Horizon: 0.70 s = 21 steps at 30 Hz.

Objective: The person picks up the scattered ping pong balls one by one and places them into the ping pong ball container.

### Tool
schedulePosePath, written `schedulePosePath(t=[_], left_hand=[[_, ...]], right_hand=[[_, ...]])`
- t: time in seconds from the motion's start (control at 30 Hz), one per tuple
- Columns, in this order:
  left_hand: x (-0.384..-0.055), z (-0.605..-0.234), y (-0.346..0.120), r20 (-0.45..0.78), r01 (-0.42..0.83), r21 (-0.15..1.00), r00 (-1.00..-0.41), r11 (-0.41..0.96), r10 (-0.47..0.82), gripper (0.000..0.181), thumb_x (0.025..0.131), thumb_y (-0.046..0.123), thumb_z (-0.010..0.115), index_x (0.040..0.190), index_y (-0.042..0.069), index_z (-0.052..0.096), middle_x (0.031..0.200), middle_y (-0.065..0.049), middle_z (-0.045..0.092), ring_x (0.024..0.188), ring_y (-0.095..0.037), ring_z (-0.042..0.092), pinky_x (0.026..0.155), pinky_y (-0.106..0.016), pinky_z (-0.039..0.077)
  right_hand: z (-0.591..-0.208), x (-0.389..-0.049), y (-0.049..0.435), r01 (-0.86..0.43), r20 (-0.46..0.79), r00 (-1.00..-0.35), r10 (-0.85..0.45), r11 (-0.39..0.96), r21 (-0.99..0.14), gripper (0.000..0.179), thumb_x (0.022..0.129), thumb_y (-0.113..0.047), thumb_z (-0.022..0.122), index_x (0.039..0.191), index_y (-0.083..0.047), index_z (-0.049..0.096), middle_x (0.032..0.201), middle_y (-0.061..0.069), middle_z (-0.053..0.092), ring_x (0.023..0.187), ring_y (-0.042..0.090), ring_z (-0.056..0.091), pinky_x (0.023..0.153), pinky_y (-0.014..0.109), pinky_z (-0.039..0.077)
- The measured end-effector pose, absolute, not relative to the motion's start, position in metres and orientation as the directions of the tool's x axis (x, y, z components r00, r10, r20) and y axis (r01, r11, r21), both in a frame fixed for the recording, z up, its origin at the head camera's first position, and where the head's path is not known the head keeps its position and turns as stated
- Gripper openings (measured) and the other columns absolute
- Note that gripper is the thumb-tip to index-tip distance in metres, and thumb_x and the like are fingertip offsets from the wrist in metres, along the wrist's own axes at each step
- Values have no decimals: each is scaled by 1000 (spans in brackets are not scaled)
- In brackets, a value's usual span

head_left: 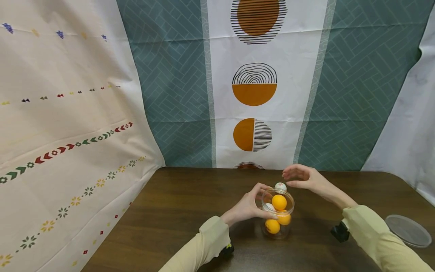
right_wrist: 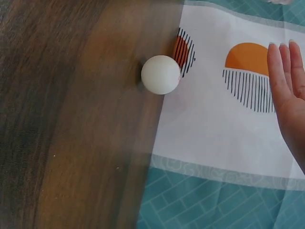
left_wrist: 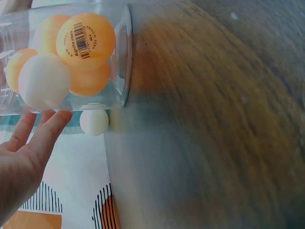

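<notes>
A clear plastic jar (head_left: 287, 229) stands on the wooden table, holding several orange table tennis balls (left_wrist: 86, 39) and a white one (left_wrist: 45, 82). My left hand (head_left: 250, 204) grips the jar from the left near its rim, thumb in front and fingers round the far side. Behind the jar, on the table, lies another white table tennis ball (right_wrist: 160, 75). My right hand (head_left: 301, 177) hovers just to the right of that ball, fingers extended and thumb apart, with nothing in it.
A round translucent lid (head_left: 408, 230) lies on the table (head_left: 183, 211) at the right, beside my right sleeve. A patterned cloth (head_left: 176, 94) hangs along the table's far edge, and a cream cloth (head_left: 68, 143) hangs on the left.
</notes>
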<state>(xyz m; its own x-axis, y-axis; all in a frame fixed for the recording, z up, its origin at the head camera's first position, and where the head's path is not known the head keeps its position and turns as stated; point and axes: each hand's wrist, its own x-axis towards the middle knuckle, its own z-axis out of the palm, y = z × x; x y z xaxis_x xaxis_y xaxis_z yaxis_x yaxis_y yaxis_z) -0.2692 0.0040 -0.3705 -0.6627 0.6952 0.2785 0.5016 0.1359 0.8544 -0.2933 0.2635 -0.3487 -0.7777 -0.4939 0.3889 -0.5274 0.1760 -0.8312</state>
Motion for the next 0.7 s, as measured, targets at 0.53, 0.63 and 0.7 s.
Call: schedulePosePath(t=[0.53,0.63,0.7], left_hand=[[-270,-371,4,276,500,855,-662,136,697,60,75,11,73,124,8,39,113,-9,51,101,-27,50,78,-27,42],[-274,-376,5,280,501,855,-662,133,695,60,74,11,74,124,10,39,112,-9,51,101,-27,50,78,-28,43],[-279,-382,7,280,501,855,-666,136,692,61,74,12,74,124,13,39,112,-7,51,101,-26,50,78,-28,42]], right_hand=[[-364,-305,272,-459,335,-857,-393,281,-843,37,85,-12,64,117,1,49,110,16,56,102,36,50,80,29,45],[-367,-307,273,-454,333,-862,-381,292,-842,37,85,-14,64,117,-2,50,110,15,56,101,32,52,79,29,45],[-369,-309,273,-451,333,-866,-374,295,-842,37,85,-15,64,117,-2,50,110,15,56,100,30,52,79,29,45]])
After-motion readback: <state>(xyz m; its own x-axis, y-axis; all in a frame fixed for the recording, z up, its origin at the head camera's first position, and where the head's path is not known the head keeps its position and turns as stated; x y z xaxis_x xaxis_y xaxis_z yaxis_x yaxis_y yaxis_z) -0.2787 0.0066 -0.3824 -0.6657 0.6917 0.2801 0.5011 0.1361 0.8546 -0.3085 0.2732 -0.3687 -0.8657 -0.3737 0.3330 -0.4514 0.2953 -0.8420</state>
